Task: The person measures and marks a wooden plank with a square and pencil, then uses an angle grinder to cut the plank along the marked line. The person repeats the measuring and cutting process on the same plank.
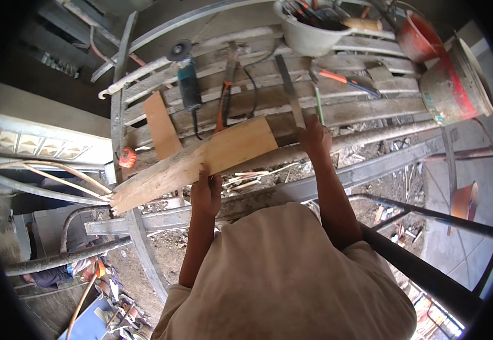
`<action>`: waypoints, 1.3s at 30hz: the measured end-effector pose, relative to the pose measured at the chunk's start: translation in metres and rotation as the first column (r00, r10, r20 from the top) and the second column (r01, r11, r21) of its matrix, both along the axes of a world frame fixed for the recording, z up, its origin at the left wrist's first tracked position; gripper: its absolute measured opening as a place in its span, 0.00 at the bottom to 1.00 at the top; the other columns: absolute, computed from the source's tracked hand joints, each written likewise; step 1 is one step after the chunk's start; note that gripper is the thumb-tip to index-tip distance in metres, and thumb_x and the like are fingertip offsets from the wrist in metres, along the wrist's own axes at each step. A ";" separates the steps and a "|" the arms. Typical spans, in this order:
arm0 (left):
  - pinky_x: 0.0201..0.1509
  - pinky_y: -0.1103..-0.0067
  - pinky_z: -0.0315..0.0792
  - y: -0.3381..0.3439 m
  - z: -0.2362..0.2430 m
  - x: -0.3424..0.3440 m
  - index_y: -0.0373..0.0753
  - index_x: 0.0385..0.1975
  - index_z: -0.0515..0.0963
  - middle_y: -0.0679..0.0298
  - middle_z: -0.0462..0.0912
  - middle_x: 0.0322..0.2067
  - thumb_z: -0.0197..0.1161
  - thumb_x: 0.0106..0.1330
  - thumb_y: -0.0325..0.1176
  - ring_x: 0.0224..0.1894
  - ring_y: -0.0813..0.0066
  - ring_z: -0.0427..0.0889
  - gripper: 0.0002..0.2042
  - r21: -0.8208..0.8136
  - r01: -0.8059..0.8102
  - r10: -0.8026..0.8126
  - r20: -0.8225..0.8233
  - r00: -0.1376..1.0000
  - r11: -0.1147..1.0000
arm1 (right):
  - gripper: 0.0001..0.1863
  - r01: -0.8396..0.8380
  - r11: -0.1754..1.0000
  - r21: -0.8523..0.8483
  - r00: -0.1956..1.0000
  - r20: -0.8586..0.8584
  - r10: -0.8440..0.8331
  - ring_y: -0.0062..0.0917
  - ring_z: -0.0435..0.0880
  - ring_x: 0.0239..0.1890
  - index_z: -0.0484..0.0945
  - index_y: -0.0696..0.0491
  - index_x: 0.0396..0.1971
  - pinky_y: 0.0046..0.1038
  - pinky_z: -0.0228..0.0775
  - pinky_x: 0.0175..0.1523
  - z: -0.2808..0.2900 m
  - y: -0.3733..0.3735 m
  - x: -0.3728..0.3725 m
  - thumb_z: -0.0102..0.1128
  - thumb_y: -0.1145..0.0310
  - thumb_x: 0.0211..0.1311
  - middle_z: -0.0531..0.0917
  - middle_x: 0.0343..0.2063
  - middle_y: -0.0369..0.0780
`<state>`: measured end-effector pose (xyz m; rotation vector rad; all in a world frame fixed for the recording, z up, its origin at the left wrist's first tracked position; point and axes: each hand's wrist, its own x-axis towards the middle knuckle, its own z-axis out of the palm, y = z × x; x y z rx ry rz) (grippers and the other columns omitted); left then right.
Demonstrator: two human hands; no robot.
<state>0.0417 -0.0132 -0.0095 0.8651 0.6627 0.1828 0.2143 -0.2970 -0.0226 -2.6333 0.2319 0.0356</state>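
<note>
My left hand (205, 195) grips a long pale wooden board (195, 161) at its near edge, thumb on top, the other fingers partly hidden below. The board lies slanted over the slatted bench (365, 110), its left end rough and jagged. Closed around the near end of a long, flat, dark metal file (286, 79) is my right hand (316, 139), just right of the board. The file points away from me. A thin green stick (319, 105) lies beside that hand; whether the hand touches it, I cannot tell.
Beyond the board lie an angle grinder (189, 85), an orange-handled hammer (227, 85), another hammer (345, 80) and a thin wood piece (161, 127). A red tape measure (127, 157) sits left. A tool-filled white bucket (309, 39), a red bucket (418, 37) and a red-striped bucket (447, 88) stand far right.
</note>
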 end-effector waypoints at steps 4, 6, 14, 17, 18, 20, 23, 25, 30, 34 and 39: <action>0.38 0.83 0.79 -0.034 -0.006 -0.002 0.37 0.47 0.77 0.68 0.78 0.35 0.62 0.77 0.49 0.36 0.81 0.78 0.19 0.043 0.229 -0.216 -0.199 0.956 0.972 | 0.15 0.004 0.940 0.341 1.000 -0.016 0.001 0.46 0.89 0.43 0.83 0.53 0.43 0.42 0.79 0.47 0.019 -0.019 0.007 0.67 0.60 0.60 0.89 0.41 0.49; 0.36 0.82 0.77 -0.043 -0.006 -0.003 0.35 0.43 0.77 0.67 0.79 0.31 0.59 0.77 0.54 0.33 0.78 0.79 0.22 0.013 0.284 -0.267 -0.304 0.914 0.959 | 0.13 0.101 0.874 0.476 0.985 0.076 -0.156 0.42 0.90 0.41 0.82 0.54 0.44 0.38 0.79 0.42 0.038 -0.022 0.001 0.66 0.63 0.64 0.90 0.40 0.48; 0.51 0.68 0.78 -0.055 0.068 0.007 0.36 0.52 0.80 0.51 0.84 0.48 0.73 0.65 0.43 0.48 0.59 0.84 0.21 0.839 0.544 -0.572 -0.450 0.685 -0.008 | 0.06 -0.124 -0.024 0.992 0.837 0.091 -0.540 0.31 0.89 0.32 0.72 0.54 0.45 0.33 0.87 0.35 0.047 -0.062 -0.104 0.52 0.67 0.80 0.85 0.32 0.43; 0.63 0.63 0.72 -0.083 0.060 0.051 0.41 0.59 0.79 0.49 0.77 0.61 0.75 0.61 0.38 0.63 0.53 0.76 0.26 0.840 0.065 -0.561 -0.415 0.717 -0.539 | 0.05 -0.090 -0.301 0.949 0.901 -0.050 -0.430 0.31 0.89 0.35 0.73 0.54 0.46 0.38 0.87 0.42 0.031 -0.077 -0.140 0.53 0.69 0.79 0.84 0.36 0.43; 0.64 0.63 0.72 -0.082 0.051 0.058 0.42 0.60 0.78 0.49 0.76 0.61 0.74 0.61 0.37 0.63 0.52 0.75 0.26 0.835 0.041 -0.581 -0.417 0.699 -0.549 | 0.06 -0.090 -0.354 0.931 0.925 -0.053 -0.376 0.31 0.89 0.39 0.74 0.55 0.47 0.39 0.87 0.44 0.028 -0.080 -0.149 0.54 0.69 0.78 0.84 0.39 0.44; 0.61 0.62 0.74 -0.071 0.035 0.070 0.42 0.60 0.78 0.49 0.79 0.58 0.71 0.64 0.35 0.61 0.50 0.78 0.24 0.851 0.010 -0.656 -0.412 0.632 -0.525 | 0.11 -0.069 -0.415 0.907 0.931 -0.091 -0.354 0.31 0.88 0.42 0.74 0.56 0.52 0.39 0.87 0.47 0.038 -0.075 -0.165 0.57 0.69 0.76 0.84 0.44 0.44; 0.47 0.61 0.80 -0.046 0.081 0.085 0.41 0.57 0.78 0.49 0.86 0.44 0.64 0.70 0.33 0.46 0.48 0.86 0.17 0.782 0.282 -0.609 -0.614 0.502 -0.556 | 0.18 -0.096 -0.407 0.908 0.918 -0.076 -0.388 0.32 0.87 0.46 0.74 0.57 0.58 0.40 0.86 0.51 0.047 -0.069 -0.185 0.62 0.70 0.72 0.83 0.50 0.43; 0.36 0.59 0.79 -0.035 0.134 0.109 0.39 0.53 0.79 0.48 0.87 0.38 0.62 0.73 0.36 0.36 0.45 0.87 0.13 0.808 0.239 -0.580 -0.561 0.591 -0.538 | 0.21 -0.139 -0.371 0.918 0.917 -0.022 -0.399 0.33 0.87 0.48 0.76 0.56 0.60 0.42 0.84 0.55 0.054 -0.068 -0.202 0.66 0.72 0.69 0.83 0.52 0.43; 0.57 0.76 0.73 -0.028 0.204 0.157 0.33 0.63 0.74 0.56 0.86 0.48 0.60 0.77 0.39 0.50 0.72 0.83 0.21 0.805 0.526 -0.818 -0.484 0.312 -0.275 | 0.11 -0.238 -0.411 0.880 0.873 0.008 -0.487 0.31 0.86 0.38 0.80 0.55 0.52 0.38 0.85 0.47 0.068 -0.053 -0.211 0.57 0.69 0.77 0.85 0.41 0.43; 0.63 0.77 0.69 -0.031 0.198 0.156 0.30 0.68 0.69 0.60 0.81 0.56 0.59 0.78 0.37 0.56 0.77 0.77 0.24 0.663 0.725 -0.893 -0.421 0.157 -0.185 | 0.06 -0.178 -0.471 0.864 0.920 -0.023 -0.390 0.32 0.87 0.40 0.79 0.55 0.43 0.33 0.86 0.43 0.096 -0.024 -0.195 0.56 0.68 0.77 0.85 0.38 0.43; 0.68 0.77 0.65 -0.031 0.168 0.135 0.31 0.71 0.65 0.59 0.78 0.61 0.59 0.77 0.34 0.62 0.76 0.75 0.26 0.670 0.742 -0.907 -0.328 0.264 -0.026 | 0.06 -0.120 -0.401 0.908 0.923 -0.047 -0.383 0.21 0.83 0.39 0.75 0.53 0.39 0.28 0.82 0.41 0.108 0.033 -0.148 0.61 0.67 0.76 0.83 0.37 0.36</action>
